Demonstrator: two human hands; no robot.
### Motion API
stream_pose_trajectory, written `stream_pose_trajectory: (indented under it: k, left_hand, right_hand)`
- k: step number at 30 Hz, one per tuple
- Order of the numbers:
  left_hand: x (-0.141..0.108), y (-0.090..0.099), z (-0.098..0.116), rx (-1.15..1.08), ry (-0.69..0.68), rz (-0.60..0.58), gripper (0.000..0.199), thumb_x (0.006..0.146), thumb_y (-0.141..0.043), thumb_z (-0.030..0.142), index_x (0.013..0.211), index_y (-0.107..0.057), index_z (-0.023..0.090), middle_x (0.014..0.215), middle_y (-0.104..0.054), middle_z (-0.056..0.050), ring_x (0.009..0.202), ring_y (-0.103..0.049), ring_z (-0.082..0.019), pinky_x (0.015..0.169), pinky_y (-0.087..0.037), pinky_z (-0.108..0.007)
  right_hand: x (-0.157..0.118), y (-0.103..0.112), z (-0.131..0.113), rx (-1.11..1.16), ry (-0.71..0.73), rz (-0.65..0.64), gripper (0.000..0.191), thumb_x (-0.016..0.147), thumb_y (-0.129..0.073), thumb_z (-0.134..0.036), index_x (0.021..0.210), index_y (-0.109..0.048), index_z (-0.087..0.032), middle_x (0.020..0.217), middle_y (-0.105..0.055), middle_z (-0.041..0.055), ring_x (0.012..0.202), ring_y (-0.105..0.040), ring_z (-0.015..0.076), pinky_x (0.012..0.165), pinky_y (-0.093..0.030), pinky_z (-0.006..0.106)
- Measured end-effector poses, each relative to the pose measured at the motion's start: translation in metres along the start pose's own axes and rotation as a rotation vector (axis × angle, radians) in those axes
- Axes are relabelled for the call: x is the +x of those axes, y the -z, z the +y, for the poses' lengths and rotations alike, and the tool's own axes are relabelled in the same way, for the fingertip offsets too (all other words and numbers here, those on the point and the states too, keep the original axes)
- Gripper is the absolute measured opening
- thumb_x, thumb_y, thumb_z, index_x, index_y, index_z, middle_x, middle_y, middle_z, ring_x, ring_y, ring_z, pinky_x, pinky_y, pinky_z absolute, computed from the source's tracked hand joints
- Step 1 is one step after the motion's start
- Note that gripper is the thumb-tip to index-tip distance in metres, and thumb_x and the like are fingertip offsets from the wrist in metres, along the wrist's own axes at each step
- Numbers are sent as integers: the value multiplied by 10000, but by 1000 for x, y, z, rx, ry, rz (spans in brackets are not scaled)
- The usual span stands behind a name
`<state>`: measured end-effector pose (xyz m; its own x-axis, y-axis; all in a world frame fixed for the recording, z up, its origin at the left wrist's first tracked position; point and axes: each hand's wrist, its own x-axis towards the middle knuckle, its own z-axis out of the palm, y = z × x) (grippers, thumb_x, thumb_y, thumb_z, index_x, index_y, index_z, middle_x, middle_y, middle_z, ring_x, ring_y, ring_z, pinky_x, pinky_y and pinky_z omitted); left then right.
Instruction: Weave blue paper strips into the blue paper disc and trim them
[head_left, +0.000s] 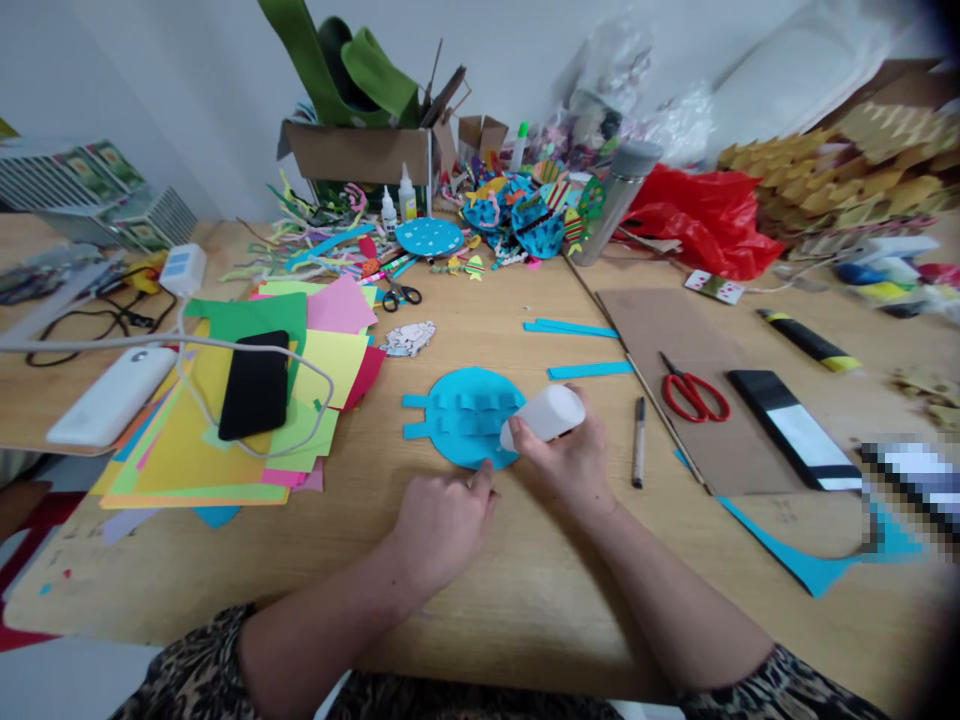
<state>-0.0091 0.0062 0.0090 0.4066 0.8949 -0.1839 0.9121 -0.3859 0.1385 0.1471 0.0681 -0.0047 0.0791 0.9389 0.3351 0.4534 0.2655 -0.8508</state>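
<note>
A round blue paper disc lies on the table in front of me, with rows of small raised paper flaps on it and two tabs at its left edge. My right hand is wrapped round a white squeeze bottle, tilted with its lower end over the right side of the disc. The bottle's tip is hidden behind my fingers. With its index finger stretched out, my left hand touches the near edge of the disc; its other fingers are curled, with nothing visible in them.
Blue paper strips lie beyond the disc. A pen, red-handled scissors and cardboard are to the right. Coloured paper sheets under a black phone lie left. Craft pieces and a steel flask stand at the back.
</note>
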Motion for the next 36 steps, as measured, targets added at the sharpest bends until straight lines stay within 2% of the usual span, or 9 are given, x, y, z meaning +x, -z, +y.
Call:
stream_pose_trajectory:
  k: [14, 22, 36]
  left_hand:
    - [-2, 0, 0, 21, 2, 2, 448, 940, -382, 326, 1345, -493, 170, 673, -708, -81, 604, -687, -277, 512, -518, -374]
    - [-1, 1, 1, 28, 3, -12, 455, 944, -375, 330, 1355, -483, 167, 670, -705, -91, 603, -685, -285, 511, -518, -384]
    - [-3, 1, 2, 50, -3, -7, 454, 943, -381, 329, 1356, -478, 168, 649, -698, -90, 591, -684, -274, 512, -504, -359]
  right_hand:
    - [-2, -3, 7, 4, -19, 31, 398, 671, -737, -423, 779, -397, -246, 611, -495, -41, 522, -493, 157, 468, -374, 300]
    - [-1, -4, 4, 35, 23, 35, 377, 686, -724, -414, 755, -394, -247, 595, -469, -52, 514, -458, 136, 465, -370, 287]
    - [-1, -2, 2, -62, 13, 39, 381, 671, -724, -442, 812, -436, -236, 594, -474, -50, 525, -478, 145, 480, -393, 302]
